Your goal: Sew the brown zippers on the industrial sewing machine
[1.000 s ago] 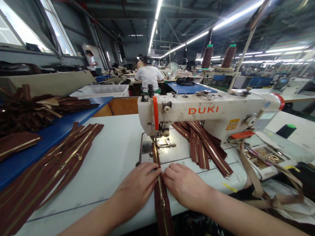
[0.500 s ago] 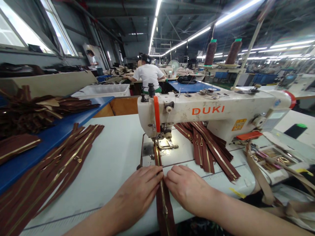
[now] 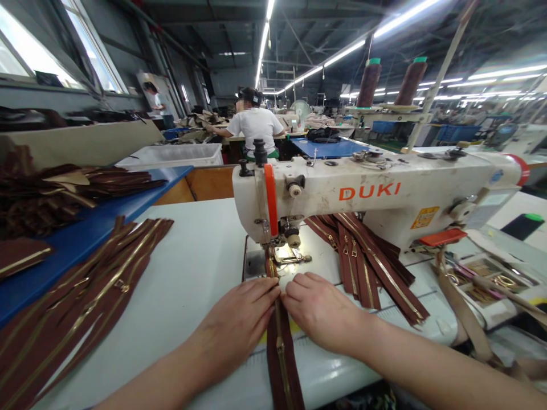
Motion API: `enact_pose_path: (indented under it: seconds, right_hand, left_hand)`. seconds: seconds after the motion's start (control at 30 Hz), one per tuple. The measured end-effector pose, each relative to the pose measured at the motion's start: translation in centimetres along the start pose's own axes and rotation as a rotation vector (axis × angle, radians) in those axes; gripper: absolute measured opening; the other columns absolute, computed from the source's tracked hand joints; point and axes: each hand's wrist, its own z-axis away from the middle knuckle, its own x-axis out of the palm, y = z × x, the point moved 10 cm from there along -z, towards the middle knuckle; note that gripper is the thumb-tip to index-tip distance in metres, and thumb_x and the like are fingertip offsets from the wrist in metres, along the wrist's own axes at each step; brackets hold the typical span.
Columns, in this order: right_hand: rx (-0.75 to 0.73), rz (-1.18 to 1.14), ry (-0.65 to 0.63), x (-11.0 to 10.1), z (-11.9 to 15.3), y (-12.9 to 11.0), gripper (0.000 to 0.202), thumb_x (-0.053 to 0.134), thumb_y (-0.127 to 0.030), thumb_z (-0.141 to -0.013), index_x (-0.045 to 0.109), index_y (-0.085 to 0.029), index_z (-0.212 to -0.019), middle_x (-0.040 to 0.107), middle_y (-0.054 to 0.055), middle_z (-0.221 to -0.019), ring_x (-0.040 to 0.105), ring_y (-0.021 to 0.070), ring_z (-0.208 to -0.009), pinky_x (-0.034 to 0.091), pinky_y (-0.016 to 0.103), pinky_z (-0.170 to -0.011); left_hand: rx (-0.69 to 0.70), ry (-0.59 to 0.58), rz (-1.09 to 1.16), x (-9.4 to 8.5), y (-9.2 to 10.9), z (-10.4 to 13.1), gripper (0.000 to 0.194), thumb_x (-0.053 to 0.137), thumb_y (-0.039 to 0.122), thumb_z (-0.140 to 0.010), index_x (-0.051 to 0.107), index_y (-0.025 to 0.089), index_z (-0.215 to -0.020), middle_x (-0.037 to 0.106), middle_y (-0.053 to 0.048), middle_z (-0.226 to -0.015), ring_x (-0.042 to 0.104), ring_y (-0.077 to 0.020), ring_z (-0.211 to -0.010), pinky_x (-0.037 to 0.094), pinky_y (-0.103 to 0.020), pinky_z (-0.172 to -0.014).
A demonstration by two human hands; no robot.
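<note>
Our left hand [image 3: 239, 319] and right hand [image 3: 327, 313] meet at a brown zipper strip [image 3: 293, 370], their fingers closed on its two edges. It lies on the pale counter [image 3: 188, 250], running from under the head of a white sewing machine [image 3: 316, 196] towards us. More zipper strips [image 3: 367, 267] lie beneath the machine's arm, to the right.

We judge the strip light and limp in its cloth, stiffer and slicker along the gold teeth, and hardly fragile; the flat cloth edges, well back from the needle area, seem the best hold.

The needle tip is hard to make out, our fingertips partly hide the strip, its near end is cut off by the bottom edge, and the tray [image 3: 488, 320] contents are unclear.
</note>
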Motion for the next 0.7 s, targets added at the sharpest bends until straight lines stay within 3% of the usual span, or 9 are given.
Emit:
enact_pose_path:
  seconds: [0.3, 0.7]
  right_hand:
    - [0.048, 0.017, 0.051, 0.7, -2.2, 2.6, 0.007, 0.054, -0.014, -0.086, 0.060, -0.013, -0.086, 0.059, 0.005, -0.083, 0.049, 0.0208, -0.082, 0.041, 0.034, -0.076]
    - [0.164, 0.000, 0.061, 1.3, -2.7, 4.2, 0.011, 0.050, -0.016, -0.089, 0.060, -0.013, -0.090, 0.058, 0.006, -0.085, 0.048, 0.0211, -0.083, 0.041, 0.033, -0.075]
  left_hand:
    - [-0.090, 0.023, -0.060, 0.6, -2.2, -0.5, 0.034, 0.033, 0.017, -0.093, 0.057, 0.009, -0.116, 0.065, -0.013, -0.116, 0.060, -0.0201, -0.109, 0.051, -0.037, -0.094]
    - [-0.062, 0.055, -0.154, 0.7, -2.1, -0.1, 0.038, 0.028, 0.014, -0.094, 0.058, 0.005, -0.116, 0.065, -0.015, -0.117, 0.059, -0.0219, -0.111, 0.052, -0.040, -0.093]
